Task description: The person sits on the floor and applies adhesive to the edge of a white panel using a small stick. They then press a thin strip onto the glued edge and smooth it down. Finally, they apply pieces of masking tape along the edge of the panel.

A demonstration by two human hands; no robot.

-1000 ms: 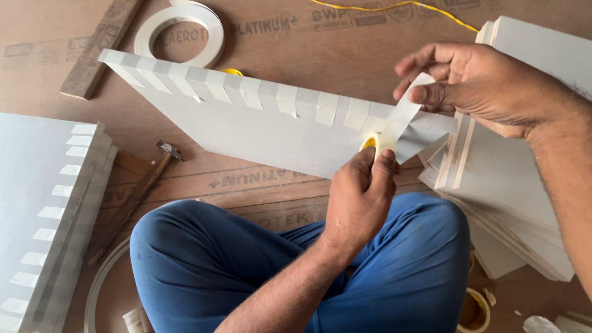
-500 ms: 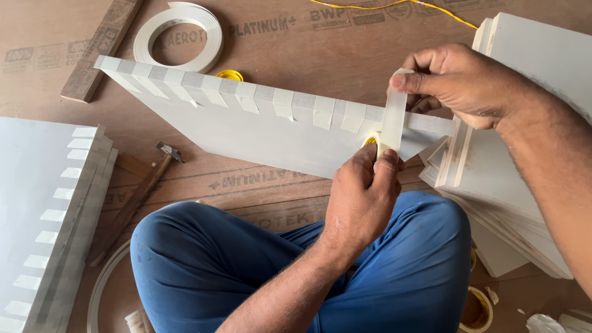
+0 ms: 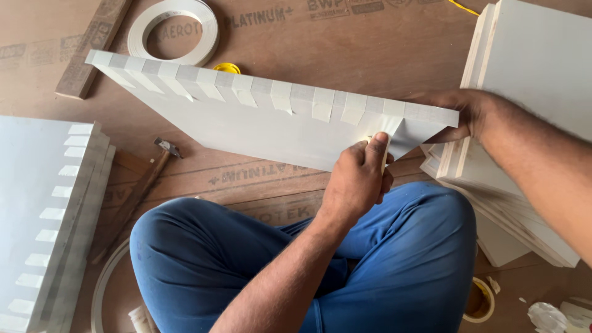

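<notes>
Centrally, a white board [image 3: 259, 132], held on edge over the lap, slanting from upper left down to the right; its top edge carries a row of short tape strips [image 3: 283, 98] folded over it.

Left hand [image 3: 357, 179]: curled against the board's near face close to its right end, thumb pressing a strip of tape [image 3: 385, 145] down; fingers closed around the tape, not the board.

Right hand [image 3: 462, 114]: behind the board's right end, fingers wrapped around that end and steadying it; how tightly it grips is hidden by the board.

Handling, as judged: stiff, flat, moderately light for its span, smooth-faced and likely to slide in a loose grip; corners and edge banding look prone to chipping. Best taken at the two ends or under the lower edge, clear of the taped top.

Beyond the left hand: tape roll [image 3: 176, 28] and wooden batten [image 3: 92, 49] on the floor past the board; hammer [image 3: 145, 185] to the left; further left, a stack of taped boards [image 3: 49, 209].

Beside the right hand: second stack of boards [image 3: 530, 80], touching or just behind it. Small tape roll [image 3: 478, 299] below the right knee.
</notes>
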